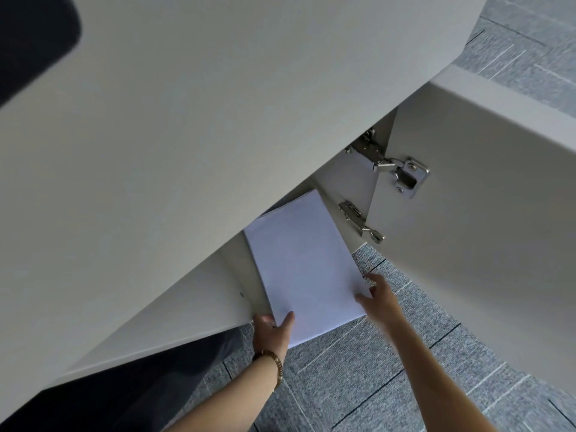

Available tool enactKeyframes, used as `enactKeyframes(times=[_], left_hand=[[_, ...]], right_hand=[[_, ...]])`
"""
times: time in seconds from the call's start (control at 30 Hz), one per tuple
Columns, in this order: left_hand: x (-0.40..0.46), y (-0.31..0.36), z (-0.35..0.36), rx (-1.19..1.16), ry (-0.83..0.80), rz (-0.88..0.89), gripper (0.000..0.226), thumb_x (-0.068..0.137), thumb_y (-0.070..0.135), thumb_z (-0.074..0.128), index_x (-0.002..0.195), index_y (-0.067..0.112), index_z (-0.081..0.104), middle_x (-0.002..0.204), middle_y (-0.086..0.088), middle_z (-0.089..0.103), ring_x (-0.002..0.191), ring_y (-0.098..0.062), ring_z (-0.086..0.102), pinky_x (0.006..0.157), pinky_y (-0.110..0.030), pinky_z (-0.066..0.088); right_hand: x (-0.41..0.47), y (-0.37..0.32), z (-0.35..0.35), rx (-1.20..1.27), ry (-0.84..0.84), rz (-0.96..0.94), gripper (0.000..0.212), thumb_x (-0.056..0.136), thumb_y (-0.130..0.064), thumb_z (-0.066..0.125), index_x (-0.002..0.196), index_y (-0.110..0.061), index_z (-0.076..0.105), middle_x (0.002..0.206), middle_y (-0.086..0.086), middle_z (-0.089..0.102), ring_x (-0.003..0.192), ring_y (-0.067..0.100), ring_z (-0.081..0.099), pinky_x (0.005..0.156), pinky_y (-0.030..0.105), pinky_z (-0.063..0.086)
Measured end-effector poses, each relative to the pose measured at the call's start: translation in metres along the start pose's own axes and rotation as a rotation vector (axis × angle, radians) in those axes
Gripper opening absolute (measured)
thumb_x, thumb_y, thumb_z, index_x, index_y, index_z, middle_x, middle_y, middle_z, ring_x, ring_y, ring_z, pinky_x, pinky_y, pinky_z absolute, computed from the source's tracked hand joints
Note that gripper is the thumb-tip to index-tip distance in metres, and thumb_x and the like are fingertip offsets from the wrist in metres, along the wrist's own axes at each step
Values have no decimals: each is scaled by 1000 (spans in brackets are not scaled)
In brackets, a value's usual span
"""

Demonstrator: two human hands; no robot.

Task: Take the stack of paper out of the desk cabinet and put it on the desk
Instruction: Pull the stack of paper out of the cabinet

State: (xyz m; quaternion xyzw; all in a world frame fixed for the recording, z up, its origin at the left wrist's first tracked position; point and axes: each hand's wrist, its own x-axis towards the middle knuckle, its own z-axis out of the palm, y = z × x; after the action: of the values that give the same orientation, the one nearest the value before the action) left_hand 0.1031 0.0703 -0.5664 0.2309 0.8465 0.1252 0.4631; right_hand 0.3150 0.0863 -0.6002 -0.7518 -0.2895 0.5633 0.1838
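Observation:
A white stack of paper point(304, 263) sticks halfway out of the open desk cabinet point(346, 179), its far end still under the desk top point(193, 126). My left hand point(272, 330) grips the stack's near left corner, thumb on top. On the near right edge my right hand point(378, 299) holds the stack with its thumb on the sheet. A beaded bracelet sits on my left wrist.
The cabinet's right door point(486, 244) stands swung open, with two metal hinges point(402, 173) on its inner edge. The left door point(174, 319) is open too, beside my left hand. Grey carpet tiles point(374, 369) cover the floor below. A dark object point(31, 39) lies at the desk's far left.

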Motion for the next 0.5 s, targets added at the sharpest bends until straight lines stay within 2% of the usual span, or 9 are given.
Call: enactKeyframes(times=[0.1,0.2,0.27,0.33,0.4,0.43,0.5], left_hand=[[-2,-4,1,-161,-73,-37,38,83,20,79,109,-2,63,111,-9,70,101,-26,65,85,-32,50],[-6,-4,1,-219,-172,-88,28,87,15,75,110,4,65,103,-2,69,86,-16,63,71,-25,48],[-6,-9,1,-236,-255,-137,33,88,15,73,118,5,65,98,3,70,78,-7,60,55,-18,47],[-9,-9,-1,-223,-325,-185,30,91,15,69,119,6,65,99,-1,71,75,-12,63,50,-14,50],[-8,-6,-2,-265,-411,-211,33,93,16,64,124,4,64,113,-13,73,96,-27,69,76,-29,59],[-8,-3,-4,-294,-453,-219,32,94,18,63,123,5,64,118,-17,72,104,-31,68,90,-38,57],[-10,5,-6,-323,-491,-209,31,92,24,67,119,9,67,119,-16,73,108,-30,67,101,-43,51]], right_hand=[[-9,11,-8,-89,-135,65,44,91,-4,52,135,-9,54,125,19,64,102,26,57,92,41,46],[-14,16,-10,-171,-231,84,60,87,-6,55,145,-14,41,132,17,60,114,30,56,93,37,42],[-11,15,-10,-141,-217,69,61,86,-9,60,143,-13,38,130,17,60,108,31,57,92,39,44],[-6,10,-9,-71,-194,44,54,88,-16,63,137,-9,41,128,17,61,102,28,58,90,38,45],[-1,4,-10,-74,-179,18,54,89,-25,66,136,-10,43,127,12,61,103,26,57,91,35,43],[1,3,-10,-96,-172,4,57,89,-30,67,137,-12,44,128,10,61,105,26,58,91,34,42],[4,3,-10,-142,-157,-13,60,86,-37,70,136,-13,47,129,10,63,112,28,61,93,36,45]])
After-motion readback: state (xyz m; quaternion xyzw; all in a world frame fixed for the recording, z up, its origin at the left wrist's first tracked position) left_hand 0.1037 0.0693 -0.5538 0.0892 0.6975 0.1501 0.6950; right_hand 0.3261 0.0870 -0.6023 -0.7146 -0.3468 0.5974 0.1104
